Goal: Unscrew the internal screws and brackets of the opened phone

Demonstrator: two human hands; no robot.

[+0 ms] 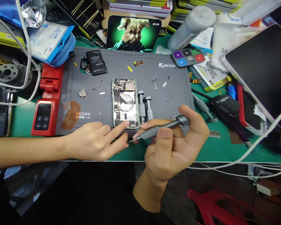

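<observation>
An opened phone (125, 103) lies face down on a grey work mat (91, 93), its inner boards showing. My right hand (175, 147) is closed round a grey precision screwdriver (161, 126), held level with its tip pointing left. My left hand (96, 140) rests at the mat's near edge, index finger stretched onto the phone's bottom edge and other fingertips meeting the screwdriver's tip. Whether they pinch a screw there is too small to tell. Two more grey screwdrivers (145, 107) lie just right of the phone.
A black battery (96, 62), loose screws and small metal parts (82, 93) are scattered over the mat. A red device (45, 103) borders its left side, a lit phone screen (133, 33) stands behind. White cables (259, 140) and a black tool (224, 106) crowd the right.
</observation>
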